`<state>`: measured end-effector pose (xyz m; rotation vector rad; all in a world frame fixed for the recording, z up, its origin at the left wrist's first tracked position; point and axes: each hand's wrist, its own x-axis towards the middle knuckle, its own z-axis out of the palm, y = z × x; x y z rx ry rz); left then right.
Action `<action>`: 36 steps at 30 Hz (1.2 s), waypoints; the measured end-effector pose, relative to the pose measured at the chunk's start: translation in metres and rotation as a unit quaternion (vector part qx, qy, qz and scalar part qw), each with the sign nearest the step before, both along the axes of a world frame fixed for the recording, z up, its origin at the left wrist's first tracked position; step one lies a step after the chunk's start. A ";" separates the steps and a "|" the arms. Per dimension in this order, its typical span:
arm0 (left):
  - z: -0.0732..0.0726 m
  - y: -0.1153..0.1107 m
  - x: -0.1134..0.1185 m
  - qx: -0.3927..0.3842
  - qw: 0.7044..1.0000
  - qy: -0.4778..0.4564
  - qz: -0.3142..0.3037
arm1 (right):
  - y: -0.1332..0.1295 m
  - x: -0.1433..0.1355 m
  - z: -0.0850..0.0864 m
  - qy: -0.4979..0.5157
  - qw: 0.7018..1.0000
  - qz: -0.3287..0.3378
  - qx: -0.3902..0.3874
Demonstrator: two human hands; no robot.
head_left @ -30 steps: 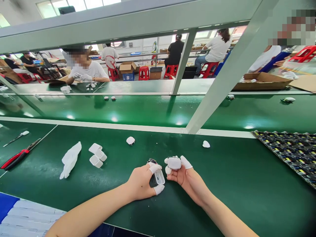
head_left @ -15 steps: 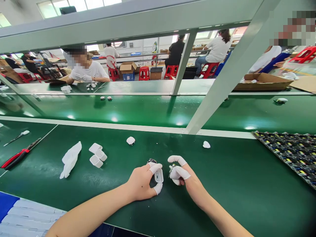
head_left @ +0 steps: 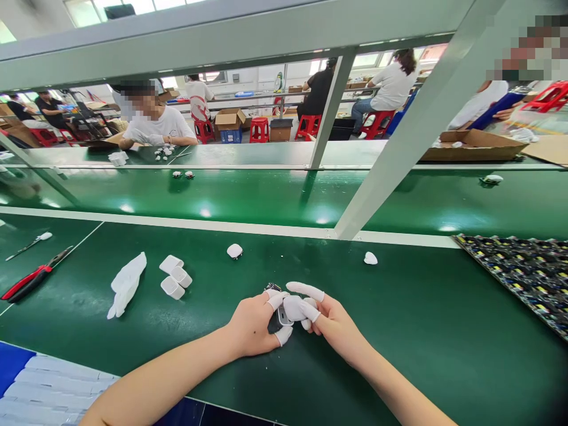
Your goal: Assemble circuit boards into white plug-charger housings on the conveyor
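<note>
My left hand (head_left: 252,331), wearing white finger cots, grips a small white plastic housing (head_left: 284,319) between thumb and fingers, its open end facing right. Against that open end is my right hand (head_left: 320,312), also in finger cots, with thumb and fingers pinched and the index finger stretched out. The small circuit board it held a moment ago is now hidden behind the thumb. Just beyond my left fingers lies a dark electronic part (head_left: 273,287). A white-capped piece (head_left: 235,251) and a small white piece (head_left: 370,258) rest farther back on the green bench.
Left on the bench are several white housings (head_left: 172,287), a crumpled white glove-like item (head_left: 128,284), red-handled pliers (head_left: 33,283) and a thin tool (head_left: 29,245). A panel of circuit boards (head_left: 519,278) sits right. Behind the metal frame (head_left: 381,177) runs a green conveyor (head_left: 248,195); co-workers sit beyond.
My right hand has moved left to the housing's open end, and its circuit board has gone out of sight. My left hand stays in place. Pieces on the conveyor have shifted left.
</note>
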<state>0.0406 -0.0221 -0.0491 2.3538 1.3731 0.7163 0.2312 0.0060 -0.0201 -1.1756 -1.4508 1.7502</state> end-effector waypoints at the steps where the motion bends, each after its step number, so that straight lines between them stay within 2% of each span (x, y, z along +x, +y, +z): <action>1: 0.000 0.000 0.000 0.000 1.000 -0.002 0.000 | 0.000 0.001 -0.002 0.006 1.000 0.008 0.004; 6: 0.000 0.002 -0.002 -0.016 1.000 -0.013 0.006 | -0.004 0.001 -0.009 0.012 0.998 0.056 0.037; 10: 0.000 0.002 -0.001 -0.007 1.000 -0.017 -0.019 | -0.004 0.001 -0.007 -0.049 0.995 0.032 0.080; 12: 0.001 0.001 0.000 -0.005 0.999 -0.016 -0.029 | -0.002 0.001 -0.003 -0.026 0.996 0.005 0.085; 15: 0.000 0.000 0.000 -0.009 1.000 0.000 -0.027 | 0.000 0.001 0.003 0.101 0.994 -0.026 0.014; 18: -0.002 -0.001 0.000 -0.012 1.000 0.011 -0.019 | 0.001 0.002 0.008 0.223 0.970 -0.035 -0.086; 21: -0.004 -0.001 -0.003 0.047 0.999 -0.015 -0.008 | 0.000 0.003 0.008 0.284 0.947 -0.051 -0.142; 24: -0.003 0.000 -0.005 0.174 0.984 -0.046 -0.003 | -0.001 0.003 0.008 0.307 0.935 -0.053 -0.171; 28: -0.001 -0.001 -0.004 0.297 0.952 -0.040 -0.056 | -0.006 0.000 0.010 0.326 0.927 -0.031 -0.184; 30: -0.001 -0.001 -0.002 0.312 0.947 -0.037 -0.072 | -0.008 0.000 0.011 0.339 0.922 -0.023 -0.187; 33: -0.004 -0.001 0.000 0.306 0.949 -0.031 -0.065 | -0.010 0.001 0.012 0.352 0.918 -0.016 -0.183; 36: -0.006 -0.001 0.000 0.300 0.951 -0.030 -0.065 | -0.010 0.002 0.012 0.336 0.925 -0.007 -0.177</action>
